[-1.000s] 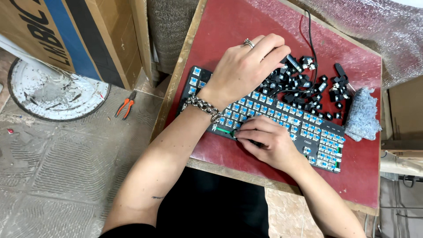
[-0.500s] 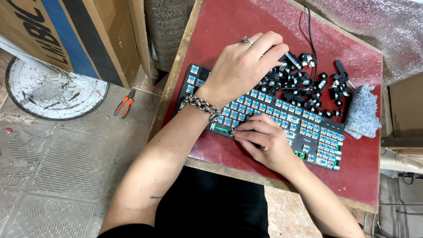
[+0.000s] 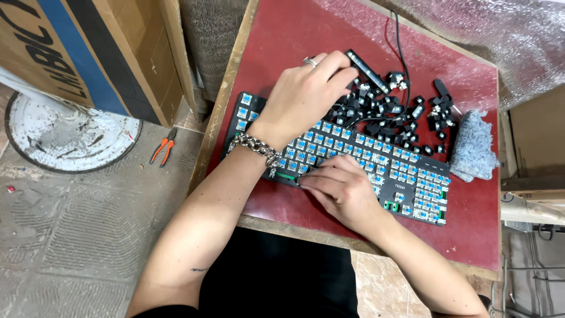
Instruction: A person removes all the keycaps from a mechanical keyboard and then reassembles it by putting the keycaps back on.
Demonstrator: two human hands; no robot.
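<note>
Left hand [image 3: 306, 97] lies flat, fingers loose, atop keyboard [image 3: 412, 176] on red table [image 3: 282, 35], w/ right hand [image 3: 341, 191] fingertips pinched at its near edge, loose keycaps [image 3: 394, 109] beyond.

left hand [image 3: 303, 97] covers part of the keyboard [image 3: 412, 176] | right hand [image 3: 341, 188] hides its fingertips' work at the lower edge | cardboard box [image 3: 88, 53] cut off top-left | pile of black keycaps [image 3: 400, 106] too small to count

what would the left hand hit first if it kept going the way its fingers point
The left hand points up and to the right across the keyboard. Its fingertips look already at the pile of loose black keycaps, so those come first, probably the long bar-shaped cap; depth is unclear.
</note>
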